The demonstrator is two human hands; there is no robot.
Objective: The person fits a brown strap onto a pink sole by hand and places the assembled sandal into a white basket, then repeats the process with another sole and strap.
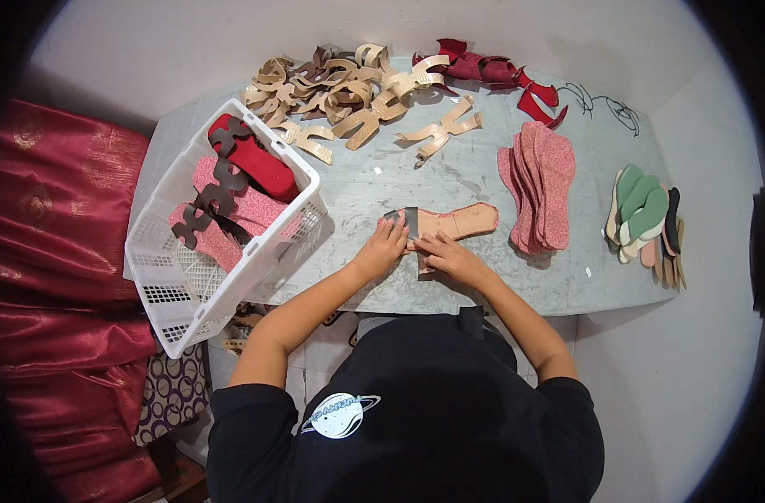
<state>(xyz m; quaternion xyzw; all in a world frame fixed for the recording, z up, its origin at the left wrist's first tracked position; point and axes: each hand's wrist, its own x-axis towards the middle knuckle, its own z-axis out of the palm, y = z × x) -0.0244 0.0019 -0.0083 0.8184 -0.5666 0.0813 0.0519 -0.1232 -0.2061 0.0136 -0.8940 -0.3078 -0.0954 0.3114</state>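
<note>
Rests left hand [386,243] on a dark strap [412,221] and right hand [451,256] close beside, against a tan sole [462,222], flat on the tabletop [353,189] between white basket [256,260] and pink soles [554,189]; cannot tell about grip

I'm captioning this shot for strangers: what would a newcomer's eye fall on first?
Probably the white basket on the table's left, holding pink-patterned and red sole-shaped pieces. Then the heap of tan cut-outs along the far edge. In the near middle, the left hand and right hand rest at a tan sole-shaped piece.
</note>
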